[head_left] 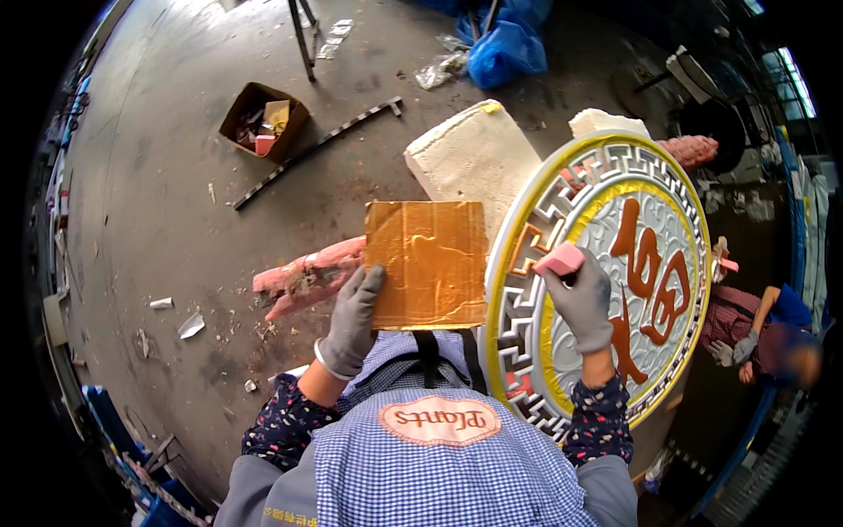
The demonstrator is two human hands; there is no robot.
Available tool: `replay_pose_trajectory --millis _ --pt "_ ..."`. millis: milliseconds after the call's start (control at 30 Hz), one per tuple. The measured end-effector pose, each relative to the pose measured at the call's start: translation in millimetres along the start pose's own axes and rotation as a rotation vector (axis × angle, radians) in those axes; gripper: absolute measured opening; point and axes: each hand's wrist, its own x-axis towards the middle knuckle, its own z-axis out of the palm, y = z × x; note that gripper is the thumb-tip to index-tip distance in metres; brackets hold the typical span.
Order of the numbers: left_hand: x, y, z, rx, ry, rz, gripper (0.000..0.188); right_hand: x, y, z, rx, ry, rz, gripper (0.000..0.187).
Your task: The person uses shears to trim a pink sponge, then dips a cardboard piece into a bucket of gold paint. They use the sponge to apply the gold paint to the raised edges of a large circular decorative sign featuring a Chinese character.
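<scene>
My left hand (pixel 349 323), in a grey glove, grips a square board (pixel 427 263) coated in glossy golden-brown paint by its left edge. The board is held in front of my checked apron. In my right hand (pixel 583 306), also gloved, is a pink sponge block (pixel 559 258), pinched between thumb and fingers. The sponge is at the white fretwork border of a large round panel (pixel 493 351) with a yellow rim; whether it touches is hard to tell. Beside it, one fretwork section (pixel 524 249) is orange-brown. Raised reddish-brown strokes (pixel 626 233) stand on the panel's grey-white patterned centre.
White foam blocks (pixel 474 154) lie behind the panel. A pink wrapped bundle (pixel 307 272), a dark striped bar (pixel 327 140) and a cardboard box (pixel 294 123) of scraps are on the floor. Blue plastic (pixel 507 60) lies farther off. Right of the panel is another person (pixel 746 338) wearing grey gloves.
</scene>
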Motion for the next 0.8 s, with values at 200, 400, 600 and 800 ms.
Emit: replay_pose_trajectory --millis 200,400,600,800 --pt "-5 3 9 0.011 -0.106 0.002 0.048 0 -103 -4 0.325 0.0 -0.295 0.03" --pt "-8 2 13 0.054 -0.13 -0.014 0.053 0 -118 19 0.109 -0.042 -0.349 0.033" --pt "-10 -3 17 0.101 -0.113 0.005 0.052 -21 -122 14 0.034 -0.211 -0.334 0.036" --pt "-4 -11 17 0.014 -0.118 -0.016 0.044 -34 -121 14 0.109 -0.264 -0.275 0.037"
